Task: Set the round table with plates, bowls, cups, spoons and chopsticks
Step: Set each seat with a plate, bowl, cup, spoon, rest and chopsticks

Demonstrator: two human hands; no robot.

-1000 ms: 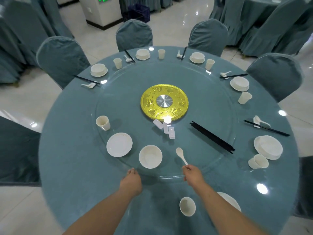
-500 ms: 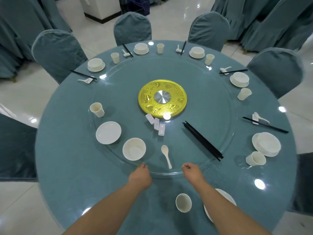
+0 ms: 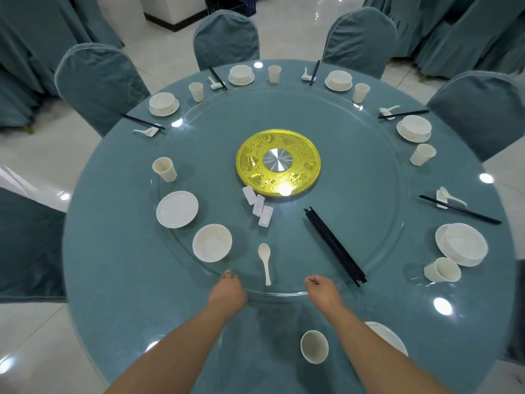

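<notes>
My left hand (image 3: 229,291) rests at the near rim of the glass turntable (image 3: 355,166), its curled fingertips touching the glass. My right hand (image 3: 324,291) hovers loosely curled by the same rim and holds nothing. On the turntable lie a white spoon (image 3: 264,263) between my hands, a white bowl (image 3: 212,243), a white plate (image 3: 177,209), a cup (image 3: 164,169), a bundle of black chopsticks (image 3: 333,245) and three white chopstick rests (image 3: 258,206). In front of me on the blue cloth stand a cup (image 3: 314,346) and a plate (image 3: 393,336), the plate partly hidden by my right forearm.
A gold disc (image 3: 278,163) marks the turntable's centre. Several finished place settings with bowl on plate, cup, spoon and chopsticks ring the far and right side of the table (image 3: 113,280). Blue-covered chairs (image 3: 99,83) stand around it on a glossy tiled floor.
The turntable has turned, carrying the spoon, bowl, plate, cup and chopsticks leftward along the near side. My right hand has come off the spoon's handle; both hands stay at the rim.
</notes>
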